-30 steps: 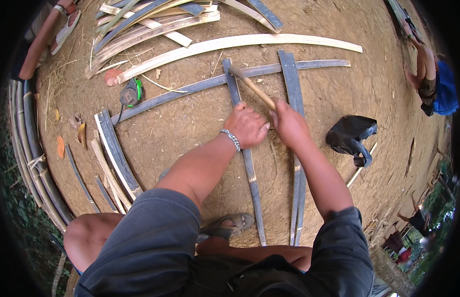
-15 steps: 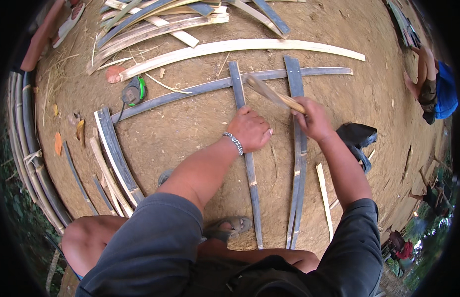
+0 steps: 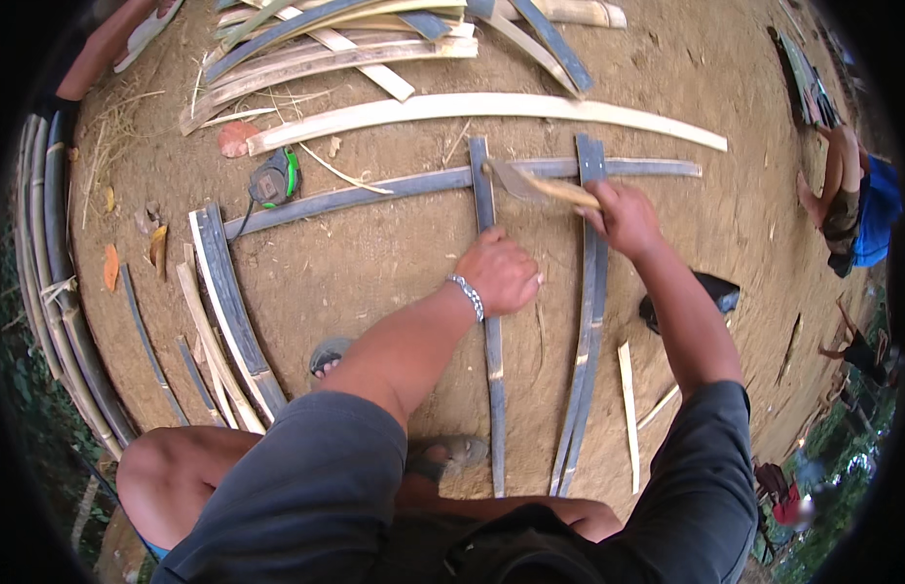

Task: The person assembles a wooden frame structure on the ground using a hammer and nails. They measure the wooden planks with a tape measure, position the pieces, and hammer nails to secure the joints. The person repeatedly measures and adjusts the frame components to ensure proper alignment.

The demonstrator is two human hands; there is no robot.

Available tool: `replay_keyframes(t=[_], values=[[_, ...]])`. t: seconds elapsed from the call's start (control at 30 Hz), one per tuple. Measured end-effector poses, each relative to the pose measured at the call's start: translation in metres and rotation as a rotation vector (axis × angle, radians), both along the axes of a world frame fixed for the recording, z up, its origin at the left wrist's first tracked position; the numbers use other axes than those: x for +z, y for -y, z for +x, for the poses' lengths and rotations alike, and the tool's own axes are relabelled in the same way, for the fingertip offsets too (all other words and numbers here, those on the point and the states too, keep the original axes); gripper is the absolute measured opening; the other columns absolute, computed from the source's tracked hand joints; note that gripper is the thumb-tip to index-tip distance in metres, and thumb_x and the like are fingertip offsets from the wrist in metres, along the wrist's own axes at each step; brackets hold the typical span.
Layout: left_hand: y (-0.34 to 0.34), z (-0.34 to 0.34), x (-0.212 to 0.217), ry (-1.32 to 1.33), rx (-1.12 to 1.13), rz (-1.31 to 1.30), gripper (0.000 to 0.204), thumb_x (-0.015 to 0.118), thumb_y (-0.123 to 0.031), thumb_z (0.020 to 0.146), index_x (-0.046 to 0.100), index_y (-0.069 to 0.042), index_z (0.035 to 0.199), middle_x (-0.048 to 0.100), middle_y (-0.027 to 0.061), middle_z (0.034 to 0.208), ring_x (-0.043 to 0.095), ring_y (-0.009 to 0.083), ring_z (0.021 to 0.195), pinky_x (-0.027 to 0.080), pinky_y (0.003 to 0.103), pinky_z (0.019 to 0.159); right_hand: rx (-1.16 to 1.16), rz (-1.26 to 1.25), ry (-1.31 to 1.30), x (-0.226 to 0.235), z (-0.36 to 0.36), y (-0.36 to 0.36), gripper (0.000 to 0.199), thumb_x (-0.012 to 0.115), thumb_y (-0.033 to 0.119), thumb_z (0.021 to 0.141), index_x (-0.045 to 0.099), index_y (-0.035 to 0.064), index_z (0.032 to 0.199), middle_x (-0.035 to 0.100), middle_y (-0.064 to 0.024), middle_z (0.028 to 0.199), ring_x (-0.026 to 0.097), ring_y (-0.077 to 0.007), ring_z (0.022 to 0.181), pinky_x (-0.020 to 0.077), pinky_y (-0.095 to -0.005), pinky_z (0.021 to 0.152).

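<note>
In the head view, the left hand (image 3: 499, 273) pressed palm-down, fingers curled, on a grey bamboo strip (image 3: 490, 321) lying on the dirt ground (image 3: 374, 263). The right hand (image 3: 625, 216) gripped a wooden-handled knife (image 3: 540, 185), its blade over the long crosswise strip (image 3: 413, 185).

Head view. The left hand (image 3: 499, 273) presses flat on an upright grey bamboo strip (image 3: 492, 370) lying on the dirt ground (image 3: 374, 263). The right hand (image 3: 626, 216) grips the wooden handle of a knife (image 3: 540, 185), its blade resting where that strip crosses a long horizontal strip (image 3: 394, 190). A second upright strip (image 3: 587, 321) lies beside; a tape measure (image 3: 274, 180) sits left.
</note>
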State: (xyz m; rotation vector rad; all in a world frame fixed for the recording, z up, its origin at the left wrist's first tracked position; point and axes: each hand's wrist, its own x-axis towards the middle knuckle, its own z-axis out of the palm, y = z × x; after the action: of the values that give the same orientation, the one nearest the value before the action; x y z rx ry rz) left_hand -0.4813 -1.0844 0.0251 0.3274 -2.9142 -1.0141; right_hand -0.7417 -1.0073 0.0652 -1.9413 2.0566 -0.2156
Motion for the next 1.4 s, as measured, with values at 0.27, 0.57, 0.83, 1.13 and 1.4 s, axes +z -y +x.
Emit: replay_keyframes(t=[0.27,0.57,0.83,1.13,1.4], values=[[0.001,0.004,-0.004,-0.066,0.015,-0.024,0.029,0.059,-0.038,0.094,0.075,-0.015,0.087,0.071,0.0054,0.081,0.067,0.0231,0.085,0.043,0.044,0.093,0.007,0.022,-0.007,-0.008,0.007,0.005,0.035,0.078,0.028,0.083,0.062,0.0128,0.11,0.066,-0.012,0.091,0.066,-0.0365,0.083,0.0524,-0.0472,0.07],[-0.003,0.005,-0.003,-0.021,0.0,-0.019,0.028,0.061,-0.035,0.094,0.075,-0.013,0.083,0.07,0.0031,0.077,0.065,0.022,0.085,0.043,0.042,0.094,-0.014,0.026,0.04,0.0,0.0,0.007,0.035,0.079,0.024,0.081,0.062,0.0127,0.11,0.067,-0.0108,0.091,0.067,-0.0364,0.083,0.0528,-0.0466,0.071],[-0.006,0.006,-0.002,-0.075,0.022,-0.033,0.028,0.061,-0.034,0.094,0.076,-0.014,0.08,0.07,0.0018,0.077,0.065,0.0205,0.084,0.041,0.041,0.095,-0.024,0.144,0.016,0.004,0.013,0.005,0.033,0.078,0.027,0.085,0.063,0.0097,0.109,0.068,-0.0131,0.092,0.067,-0.0371,0.083,0.0536,-0.0462,0.071],[-0.006,0.006,-0.003,-0.071,0.031,-0.049,0.029,0.061,-0.034,0.093,0.074,-0.013,0.078,0.07,0.0019,0.076,0.065,0.0196,0.085,0.041,0.041,0.095,-0.085,0.114,0.096,0.006,0.024,-0.003,0.029,0.073,0.027,0.091,0.062,0.0079,0.11,0.068,-0.0151,0.093,0.068,-0.0377,0.082,0.0539,-0.0463,0.072],[-0.006,0.003,-0.004,-0.11,0.028,-0.048,0.029,0.061,-0.033,0.093,0.074,-0.013,0.078,0.069,0.0019,0.074,0.065,0.0207,0.083,0.041,0.041,0.096,-0.125,-0.008,0.135,0.0,0.018,-0.015,0.027,0.075,0.024,0.088,0.063,0.0072,0.105,0.068,-0.0154,0.09,0.067,-0.04,0.081,0.0539,-0.0464,0.071]])
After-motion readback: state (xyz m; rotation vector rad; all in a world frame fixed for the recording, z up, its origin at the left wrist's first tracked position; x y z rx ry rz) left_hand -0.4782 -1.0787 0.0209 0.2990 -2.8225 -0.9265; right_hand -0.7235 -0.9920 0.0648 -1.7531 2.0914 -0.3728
